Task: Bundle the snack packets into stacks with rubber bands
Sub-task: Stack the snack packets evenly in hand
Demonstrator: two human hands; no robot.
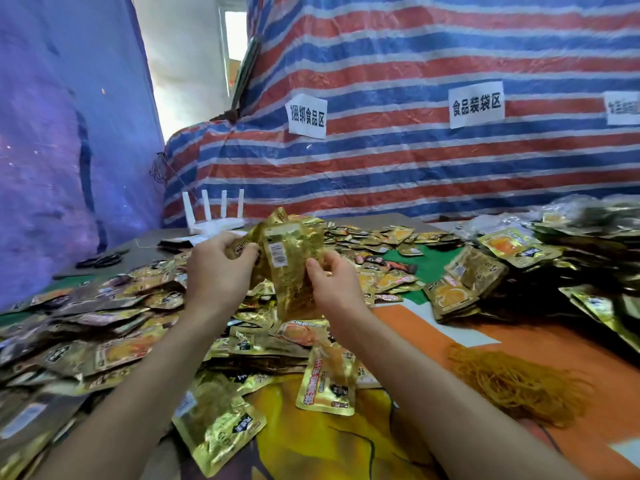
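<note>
The loose packets (104,327) sprawl left of the rubber bands (516,386). Above-left of those bands, a gold stack (291,268) stands upright, left hand (214,275) curled round 1 edge, right hand (336,285) pinching the other. Squaring its edges first should help a band seat evenly.

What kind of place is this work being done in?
Probably an improvised packing workshop: striped tarpaulin walls carry paper zone labels, and loose snack packets cover the table beside a heap of rubber bands.
</note>
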